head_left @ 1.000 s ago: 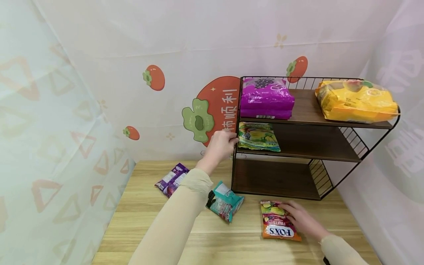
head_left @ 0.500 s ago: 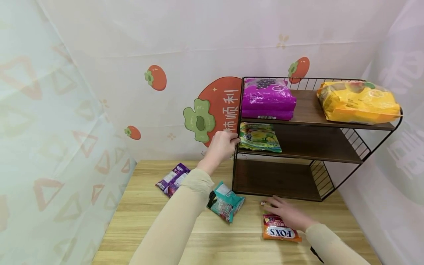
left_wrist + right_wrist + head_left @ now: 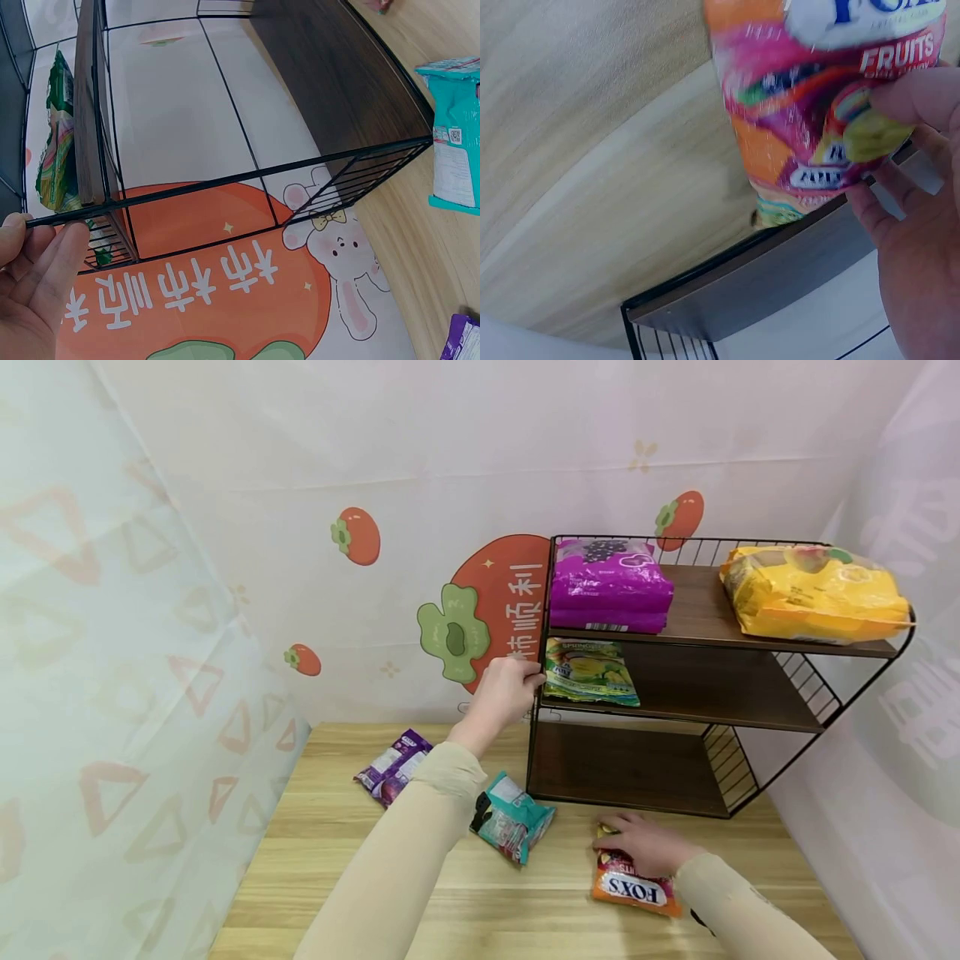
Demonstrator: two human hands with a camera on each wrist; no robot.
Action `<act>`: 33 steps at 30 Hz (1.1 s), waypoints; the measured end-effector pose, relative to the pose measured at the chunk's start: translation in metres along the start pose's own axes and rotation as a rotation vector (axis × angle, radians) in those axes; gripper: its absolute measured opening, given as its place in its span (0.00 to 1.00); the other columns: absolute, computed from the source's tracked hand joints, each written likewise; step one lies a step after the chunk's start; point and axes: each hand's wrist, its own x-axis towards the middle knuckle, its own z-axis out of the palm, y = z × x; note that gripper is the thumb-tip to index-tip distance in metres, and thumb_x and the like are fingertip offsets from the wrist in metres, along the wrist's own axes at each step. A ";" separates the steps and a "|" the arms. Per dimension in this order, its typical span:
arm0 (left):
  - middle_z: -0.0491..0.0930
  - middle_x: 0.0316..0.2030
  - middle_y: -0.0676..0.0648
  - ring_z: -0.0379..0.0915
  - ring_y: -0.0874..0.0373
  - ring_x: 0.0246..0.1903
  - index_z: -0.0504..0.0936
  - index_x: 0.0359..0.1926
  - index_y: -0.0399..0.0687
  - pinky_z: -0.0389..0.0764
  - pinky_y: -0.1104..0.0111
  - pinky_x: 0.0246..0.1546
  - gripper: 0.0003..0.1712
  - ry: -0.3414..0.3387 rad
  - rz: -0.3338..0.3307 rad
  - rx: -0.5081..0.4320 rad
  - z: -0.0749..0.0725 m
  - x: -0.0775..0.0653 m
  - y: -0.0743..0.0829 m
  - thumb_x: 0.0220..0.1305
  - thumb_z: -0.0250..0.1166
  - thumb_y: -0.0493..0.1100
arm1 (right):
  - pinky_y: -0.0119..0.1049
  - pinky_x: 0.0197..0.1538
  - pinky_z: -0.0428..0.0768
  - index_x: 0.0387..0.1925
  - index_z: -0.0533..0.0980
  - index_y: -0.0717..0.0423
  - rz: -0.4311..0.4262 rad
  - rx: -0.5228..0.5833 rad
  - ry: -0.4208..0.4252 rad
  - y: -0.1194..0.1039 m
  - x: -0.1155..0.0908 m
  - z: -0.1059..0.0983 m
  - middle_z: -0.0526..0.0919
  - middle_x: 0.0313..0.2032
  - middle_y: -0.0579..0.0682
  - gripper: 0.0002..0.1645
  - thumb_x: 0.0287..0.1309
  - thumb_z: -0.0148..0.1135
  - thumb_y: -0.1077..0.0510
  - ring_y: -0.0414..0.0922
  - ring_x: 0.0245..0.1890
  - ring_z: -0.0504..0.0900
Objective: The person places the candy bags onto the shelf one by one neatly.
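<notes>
My left hand pinches the black wire upright at the left side of the three-tier shelf; the left wrist view shows the thumb and fingers around the rod. Down on the table, my right hand holds an orange and red FOX'S fruit candy bag. In the right wrist view the thumb lies on the bag's printed face and the other fingers are behind it. The bag's upper part is covered by the hand in the head view. A green and yellow candy bag lies on the middle tier, close to my left hand.
A purple bag and a yellow bag sit on the top tier. On the wooden table lie a teal bag and a dark purple bag, partly behind my left sleeve. Printed cloth hangs behind the shelf.
My right hand has moved left over the FOX'S bag and taken hold of it; the bag's lower edge has shifted slightly. My left hand stays on the shelf's upright.
</notes>
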 end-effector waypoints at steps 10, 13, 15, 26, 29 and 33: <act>0.86 0.49 0.43 0.84 0.49 0.50 0.88 0.53 0.42 0.85 0.61 0.48 0.14 0.008 0.007 0.005 0.000 0.000 -0.001 0.75 0.63 0.42 | 0.78 0.64 0.61 0.65 0.77 0.47 0.129 0.034 -0.028 0.009 -0.004 -0.004 0.71 0.68 0.63 0.36 0.53 0.74 0.61 0.73 0.65 0.69; 0.86 0.49 0.44 0.84 0.49 0.50 0.88 0.53 0.43 0.86 0.61 0.48 0.14 0.008 0.008 0.005 0.000 0.000 0.000 0.74 0.63 0.42 | 0.78 0.66 0.57 0.65 0.77 0.49 0.176 0.059 -0.052 0.009 -0.006 -0.005 0.70 0.68 0.66 0.37 0.52 0.77 0.56 0.74 0.67 0.67; 0.86 0.50 0.44 0.84 0.49 0.50 0.88 0.53 0.43 0.85 0.61 0.49 0.14 0.009 0.008 0.008 0.000 0.000 0.000 0.74 0.63 0.42 | 0.78 0.67 0.56 0.65 0.77 0.50 0.204 0.076 -0.062 0.009 -0.007 -0.005 0.69 0.69 0.68 0.38 0.50 0.78 0.53 0.75 0.67 0.65; 0.86 0.50 0.44 0.84 0.49 0.50 0.88 0.53 0.43 0.85 0.61 0.49 0.14 -0.003 0.003 0.008 0.000 0.000 0.000 0.75 0.62 0.42 | 0.69 0.71 0.59 0.68 0.71 0.61 0.248 0.210 -0.130 0.012 -0.007 0.000 0.67 0.70 0.68 0.46 0.51 0.78 0.48 0.70 0.70 0.64; 0.86 0.50 0.44 0.84 0.50 0.50 0.88 0.53 0.43 0.85 0.61 0.49 0.14 -0.002 0.002 0.007 0.000 0.000 0.000 0.75 0.62 0.42 | 0.69 0.70 0.61 0.68 0.71 0.62 0.232 0.259 -0.129 0.013 -0.008 0.000 0.66 0.70 0.70 0.43 0.55 0.76 0.50 0.71 0.70 0.64; 0.86 0.50 0.44 0.84 0.50 0.50 0.88 0.53 0.43 0.85 0.62 0.49 0.14 -0.001 -0.001 0.005 0.001 0.000 0.000 0.75 0.62 0.42 | 0.69 0.69 0.64 0.67 0.72 0.63 0.205 0.290 -0.132 0.012 -0.009 0.000 0.66 0.70 0.71 0.37 0.59 0.72 0.54 0.71 0.70 0.64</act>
